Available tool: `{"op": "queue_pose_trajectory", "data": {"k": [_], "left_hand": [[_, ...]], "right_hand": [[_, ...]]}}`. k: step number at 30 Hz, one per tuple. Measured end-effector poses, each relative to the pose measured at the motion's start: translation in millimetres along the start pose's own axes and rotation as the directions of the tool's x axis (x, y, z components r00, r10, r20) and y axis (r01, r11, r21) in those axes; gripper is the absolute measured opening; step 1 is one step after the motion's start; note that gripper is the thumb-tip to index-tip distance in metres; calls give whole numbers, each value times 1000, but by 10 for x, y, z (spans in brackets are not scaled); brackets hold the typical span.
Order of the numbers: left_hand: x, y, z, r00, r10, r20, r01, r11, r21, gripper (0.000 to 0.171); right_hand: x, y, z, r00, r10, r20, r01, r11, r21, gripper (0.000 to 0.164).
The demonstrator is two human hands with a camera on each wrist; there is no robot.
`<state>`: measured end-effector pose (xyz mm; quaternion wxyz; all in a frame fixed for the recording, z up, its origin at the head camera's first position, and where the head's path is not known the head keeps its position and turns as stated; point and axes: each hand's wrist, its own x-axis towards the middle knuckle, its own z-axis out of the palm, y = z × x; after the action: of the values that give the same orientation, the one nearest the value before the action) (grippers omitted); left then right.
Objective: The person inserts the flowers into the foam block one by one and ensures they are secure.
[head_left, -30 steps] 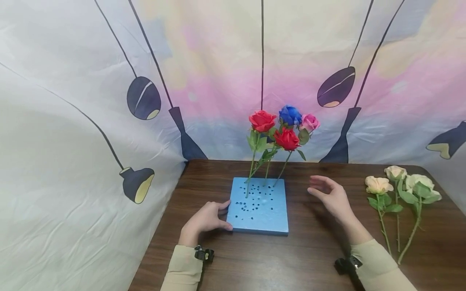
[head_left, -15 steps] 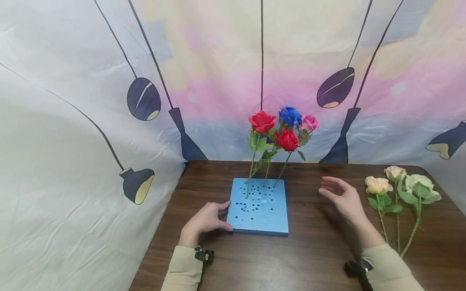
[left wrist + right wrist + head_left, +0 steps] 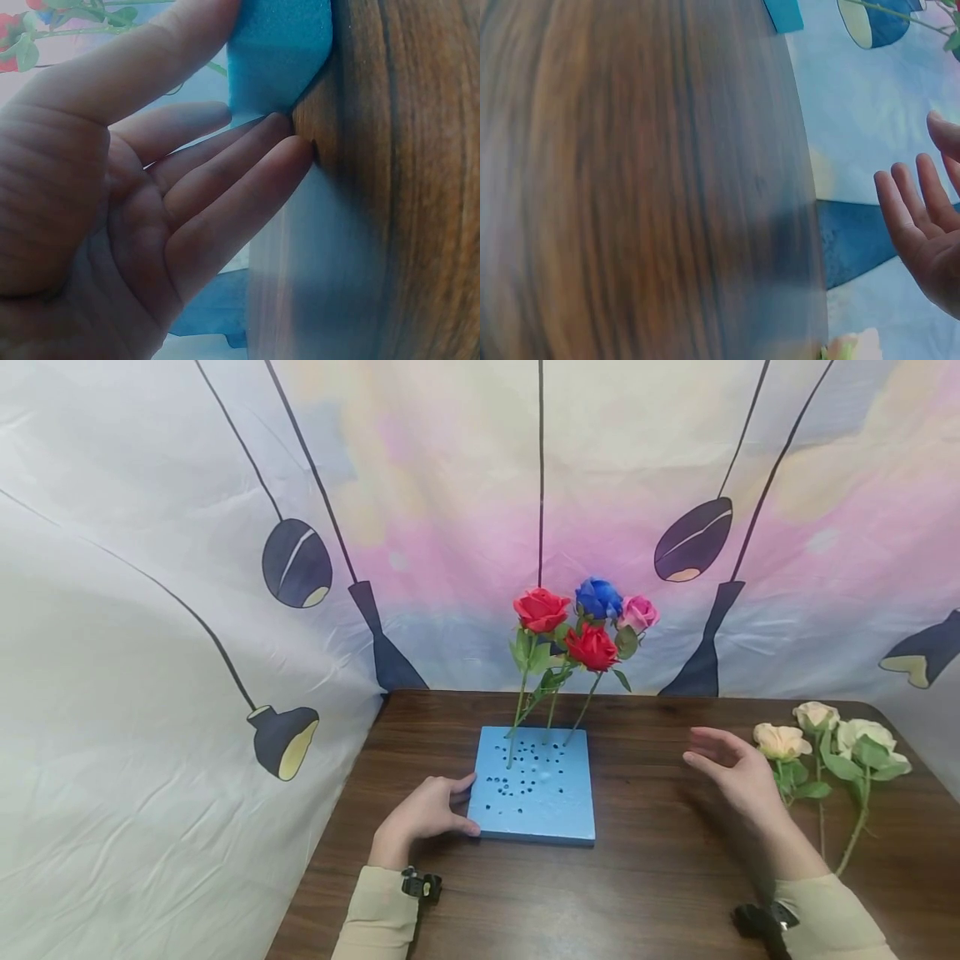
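Note:
A blue foam block (image 3: 536,822), dotted with small holes, lies on the table. Two red roses (image 3: 542,610), a blue rose (image 3: 598,599) and a pink rose (image 3: 639,613) stand in it toward the back. My left hand (image 3: 423,814) rests against the block's left side, thumb at the front corner. In the left wrist view, its fingers (image 3: 225,176) are extended and the thumb meets the blue foam (image 3: 277,52). Over the table to the right, my right hand (image 3: 742,777) holds nothing, fingers loosely bent. It is nearest to a peach rose (image 3: 782,742), whose stem it partly hides.
Beside the peach rose lie another pale rose (image 3: 816,717) and a cream-white rose (image 3: 862,739) with green leaves. The brown wooden table (image 3: 600,893) ends at a hanging printed cloth (image 3: 465,527) behind. Both wrists wear black straps with small devices.
My right hand has moved steadily right, away from the foam block and toward the loose roses. My left hand, the block and the standing roses have stayed put.

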<state>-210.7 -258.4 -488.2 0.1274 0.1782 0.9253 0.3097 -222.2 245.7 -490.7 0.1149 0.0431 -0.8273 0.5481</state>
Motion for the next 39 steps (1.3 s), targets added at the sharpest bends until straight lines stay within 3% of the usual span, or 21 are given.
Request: {"op": "queue_pose_trajectory", "data": {"k": [13, 24, 30, 39], "left_hand": [[-2, -6, -5, 1000, 5, 1, -5, 1000, -14, 98], [-2, 3, -4, 1000, 0, 9, 0, 1000, -11, 98], [-1, 10, -7, 1000, -3, 9, 3, 1000, -13, 97], [-4, 0, -2, 1000, 2, 2, -2, 1000, -21, 97]], "right_hand": [[-121, 108, -433, 1000, 4, -21, -5, 998, -70, 51], [-284, 264, -725, 996, 92, -9, -92, 994, -66, 44], [-422, 353, -890, 991, 135, 2, -134, 985, -112, 55], [-611, 429, -1104, 974, 220, 46, -201, 944, -261, 72]]}}
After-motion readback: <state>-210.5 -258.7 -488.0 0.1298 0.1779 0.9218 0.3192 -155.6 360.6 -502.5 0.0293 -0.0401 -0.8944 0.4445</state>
